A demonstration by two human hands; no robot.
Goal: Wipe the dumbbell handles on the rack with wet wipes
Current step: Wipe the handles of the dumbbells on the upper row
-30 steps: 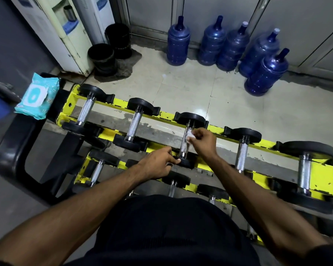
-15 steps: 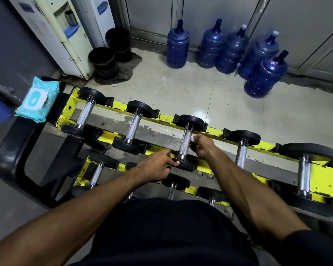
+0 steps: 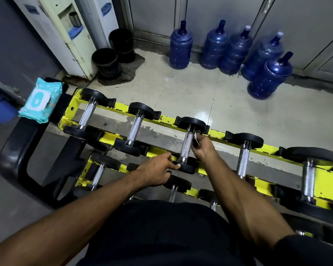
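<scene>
The bare left forearm comes in from 8 o'clock; the left hand (image 3: 158,170) is curled, its fingertips pinching the near head of the black-headed chrome dumbbell (image 3: 187,148). The right forearm reaches in from 5 o'clock, and the right hand (image 3: 203,146) curls round a small white wet wipe (image 3: 195,138).

Yellow two-tier rack (image 3: 325,185) — five dumbbells (image 3: 134,129) across the top rails, more below.

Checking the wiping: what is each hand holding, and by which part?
The right hand pinches a small white wet wipe against the third dumbbell's knurled steel handle; the left hand grips its near black end plate.
</scene>
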